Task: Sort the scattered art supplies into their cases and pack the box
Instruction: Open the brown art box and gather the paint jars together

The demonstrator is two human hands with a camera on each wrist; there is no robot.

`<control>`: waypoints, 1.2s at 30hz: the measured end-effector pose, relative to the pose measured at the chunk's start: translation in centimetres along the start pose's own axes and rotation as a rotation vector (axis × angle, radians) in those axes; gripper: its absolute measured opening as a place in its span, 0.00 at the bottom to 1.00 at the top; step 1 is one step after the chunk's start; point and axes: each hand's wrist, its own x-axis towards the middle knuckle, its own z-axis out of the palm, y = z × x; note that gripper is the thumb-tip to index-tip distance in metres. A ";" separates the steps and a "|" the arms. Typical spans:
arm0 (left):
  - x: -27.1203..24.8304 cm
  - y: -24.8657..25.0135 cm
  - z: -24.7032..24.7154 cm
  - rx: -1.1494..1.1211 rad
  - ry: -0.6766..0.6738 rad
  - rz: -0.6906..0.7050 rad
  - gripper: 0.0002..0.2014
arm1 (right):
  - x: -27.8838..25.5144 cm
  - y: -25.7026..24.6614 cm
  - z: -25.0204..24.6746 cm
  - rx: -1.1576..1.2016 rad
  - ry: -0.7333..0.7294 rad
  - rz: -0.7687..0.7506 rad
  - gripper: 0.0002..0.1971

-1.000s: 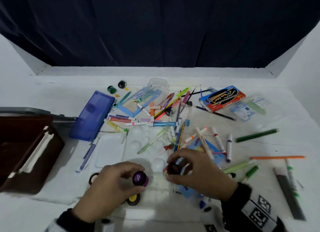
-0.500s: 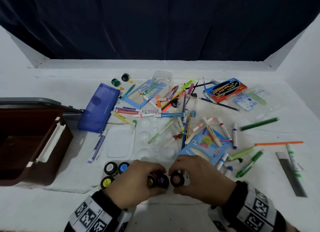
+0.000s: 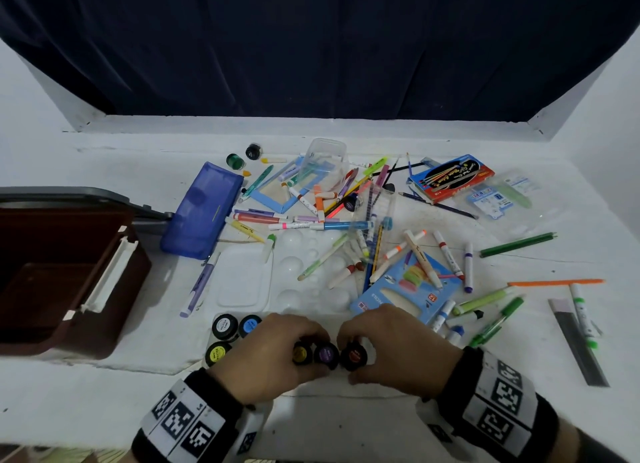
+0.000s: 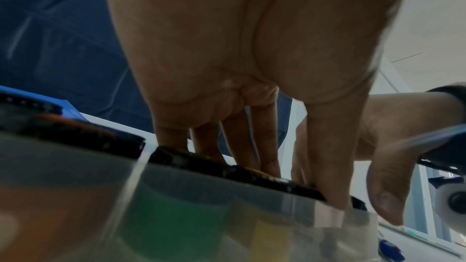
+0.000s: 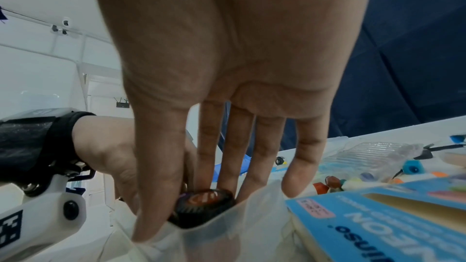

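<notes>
A clear plastic jar case (image 3: pixel 212 338) lies at the near edge of the table, with white (image 3: pixel 225 327), blue (image 3: pixel 250 325) and yellow (image 3: pixel 215 353) paint jars in it. My left hand (image 3: pixel 313 354) pinches a purple-labelled jar (image 3: pixel 326 353) at the case's right end, beside another yellow-labelled jar (image 3: pixel 300 353). My right hand (image 3: pixel 350 359) pinches a red-labelled jar (image 3: pixel 355 354) right next to it. In the right wrist view the thumb (image 5: pixel 156 196) and fingers hold that red-labelled jar (image 5: pixel 204 201) at the case's clear wall. The open brown box (image 3: pixel 69 272) stands at the left.
Markers and pencils lie scattered over a white palette (image 3: pixel 242 279) and the mid table. A blue pencil case (image 3: pixel 201 209), a clear tub (image 3: pixel 323 161), a red pencil box (image 3: pixel 450 177) and a blue crayon box (image 3: pixel 405 289) lie there too. Two jars (image 3: pixel 235 160) stand at the back; a ruler (image 3: pixel 576 341) lies right.
Both hands drew back toward the near edge with their jars and lowered them beside the other jars in the case. Over the last half second they hardly moved.
</notes>
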 end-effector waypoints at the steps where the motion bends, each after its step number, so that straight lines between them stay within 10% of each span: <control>1: 0.0 0.0 0.0 -0.002 -0.004 0.001 0.18 | 0.1 -0.1 -0.1 -0.021 -0.019 -0.003 0.17; 20: 1.3 0.7 -1.8 0.224 -0.260 0.115 0.15 | 1.9 0.1 -0.9 -0.201 -0.141 -0.049 0.26; 36: 0.3 -0.8 -5.3 -0.404 0.459 -0.080 0.09 | 9.5 5.2 -6.4 0.137 0.561 0.041 0.04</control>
